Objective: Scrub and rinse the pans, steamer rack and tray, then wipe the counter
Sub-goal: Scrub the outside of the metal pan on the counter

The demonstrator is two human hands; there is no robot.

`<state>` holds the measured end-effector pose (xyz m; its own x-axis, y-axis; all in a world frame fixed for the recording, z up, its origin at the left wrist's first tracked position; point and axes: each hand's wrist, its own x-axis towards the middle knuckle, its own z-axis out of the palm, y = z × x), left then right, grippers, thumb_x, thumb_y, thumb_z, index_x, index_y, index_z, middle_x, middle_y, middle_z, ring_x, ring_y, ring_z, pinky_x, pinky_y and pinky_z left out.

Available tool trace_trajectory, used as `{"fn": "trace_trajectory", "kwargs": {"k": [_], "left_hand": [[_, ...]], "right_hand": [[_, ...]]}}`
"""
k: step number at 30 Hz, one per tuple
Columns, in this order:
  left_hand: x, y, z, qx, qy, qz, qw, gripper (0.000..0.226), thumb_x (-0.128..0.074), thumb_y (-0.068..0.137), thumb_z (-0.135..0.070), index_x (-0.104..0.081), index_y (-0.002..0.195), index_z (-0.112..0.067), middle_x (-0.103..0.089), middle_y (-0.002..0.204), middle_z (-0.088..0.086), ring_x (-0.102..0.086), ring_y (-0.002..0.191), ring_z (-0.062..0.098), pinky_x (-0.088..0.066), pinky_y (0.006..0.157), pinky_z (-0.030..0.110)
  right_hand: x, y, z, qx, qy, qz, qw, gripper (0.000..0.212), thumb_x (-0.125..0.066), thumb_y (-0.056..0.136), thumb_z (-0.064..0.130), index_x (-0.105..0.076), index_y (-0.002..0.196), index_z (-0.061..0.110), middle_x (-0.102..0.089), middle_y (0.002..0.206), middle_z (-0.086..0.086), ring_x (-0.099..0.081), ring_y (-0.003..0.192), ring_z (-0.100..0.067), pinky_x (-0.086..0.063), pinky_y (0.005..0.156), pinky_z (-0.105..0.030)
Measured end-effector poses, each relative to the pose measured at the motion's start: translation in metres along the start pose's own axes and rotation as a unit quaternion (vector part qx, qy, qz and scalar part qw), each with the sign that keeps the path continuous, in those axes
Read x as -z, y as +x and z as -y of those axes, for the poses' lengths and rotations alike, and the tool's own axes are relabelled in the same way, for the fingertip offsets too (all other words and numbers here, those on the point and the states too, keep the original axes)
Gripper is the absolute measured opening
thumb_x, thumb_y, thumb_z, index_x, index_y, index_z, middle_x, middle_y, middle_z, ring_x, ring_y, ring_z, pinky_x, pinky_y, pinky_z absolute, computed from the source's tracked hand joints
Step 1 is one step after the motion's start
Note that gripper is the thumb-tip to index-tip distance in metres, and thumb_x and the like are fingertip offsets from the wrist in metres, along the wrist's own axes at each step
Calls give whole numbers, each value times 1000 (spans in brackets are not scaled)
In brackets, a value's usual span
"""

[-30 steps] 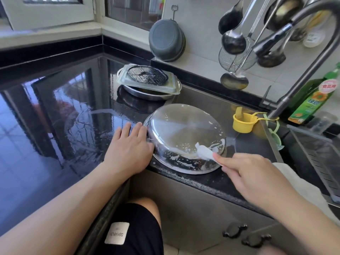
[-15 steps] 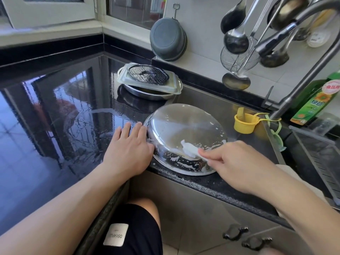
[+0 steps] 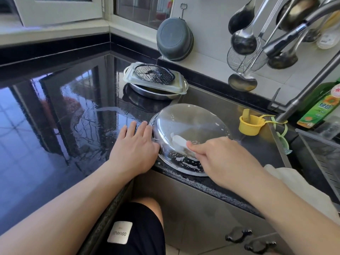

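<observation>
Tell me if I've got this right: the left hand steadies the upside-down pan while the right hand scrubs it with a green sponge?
Not quite. In the head view the scrubber is white, not green. The rest holds: the left hand steadies the upside-down pan while the right hand scrubs it.

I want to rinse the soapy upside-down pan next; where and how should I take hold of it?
Take the pan by its rim at the near edge, where it juts slightly past the counter front. Come from below and in front, fingers under the lip, thumb on the sloped wall. The domed, soapy base offers no grip, and the left hand already steadies the left rim.
</observation>
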<state>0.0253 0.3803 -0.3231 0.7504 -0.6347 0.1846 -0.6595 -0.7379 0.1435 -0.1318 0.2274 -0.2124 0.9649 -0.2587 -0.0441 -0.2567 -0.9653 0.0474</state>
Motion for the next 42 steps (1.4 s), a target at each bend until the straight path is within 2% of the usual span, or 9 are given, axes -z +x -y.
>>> {"fn": "trace_trajectory", "kwargs": {"k": [6,10,14,17,21,27,33,38,42], "left_hand": [[2,0,0,2,0,6,1000,72,-2,85,-42,-39,140,-13,-37,154,4,-27,145,33,-18,121,49],[2,-1,-1,4,-5,12,1000,78,-1,84,-44,-35,147,-13,-31,160,4,-22,149,33,-15,123,48],[4,-1,-1,5,-3,18,1000,80,2,83,-44,-33,148,-13,-28,162,5,-20,150,34,-15,123,48],[6,-2,-1,0,2,23,1000,74,0,87,-42,-31,147,-11,-29,160,8,-22,148,36,-17,122,49],[8,-1,0,-5,10,26,1000,73,2,86,-39,-31,144,-9,-30,155,10,-24,144,38,-21,120,50],[10,-2,0,-5,-3,41,999,81,4,84,-39,-24,152,-6,-22,164,11,-13,152,37,-14,123,51],[5,-1,0,66,-37,45,996,89,3,89,-53,-6,161,-3,-7,170,13,1,157,33,-2,126,50],[5,0,-2,88,-43,45,994,81,-10,100,-55,-3,162,-4,-2,171,12,6,157,31,3,127,49],[9,-2,-2,101,-42,55,992,85,-13,99,-58,0,161,-2,2,171,14,9,157,32,5,127,49]], "right_hand": [[1,2,8,22,11,2,1000,40,-45,104,39,-47,138,59,-72,109,-3,-64,98,-36,-51,76,-40],[7,21,-5,-46,-7,2,999,42,-42,105,36,-46,138,60,-65,129,-9,-61,112,-37,-49,81,-40],[8,16,18,29,-13,7,999,36,-38,106,44,-49,137,58,-67,122,-5,-61,108,-38,-47,77,-41],[18,30,15,7,-68,-4,998,44,-40,105,34,-44,142,58,-66,123,-5,-61,108,-37,-49,80,-42],[15,12,32,66,-162,18,984,56,-42,100,25,-32,149,52,-62,107,2,-64,98,-33,-48,74,-39],[22,72,40,82,-175,-20,981,50,-39,104,24,-43,146,51,-66,117,-6,-64,102,-35,-49,77,-40],[54,79,43,142,-244,93,955,45,-43,101,31,-49,135,60,-66,122,-1,-64,105,-31,-54,84,-41],[69,122,81,153,-333,96,926,35,-42,103,35,-60,132,36,-62,118,-8,-64,100,-34,-50,78,-38],[76,146,95,153,-356,122,914,35,-50,98,28,-63,131,33,-62,119,-8,-64,99,-35,-54,83,-41]]}}
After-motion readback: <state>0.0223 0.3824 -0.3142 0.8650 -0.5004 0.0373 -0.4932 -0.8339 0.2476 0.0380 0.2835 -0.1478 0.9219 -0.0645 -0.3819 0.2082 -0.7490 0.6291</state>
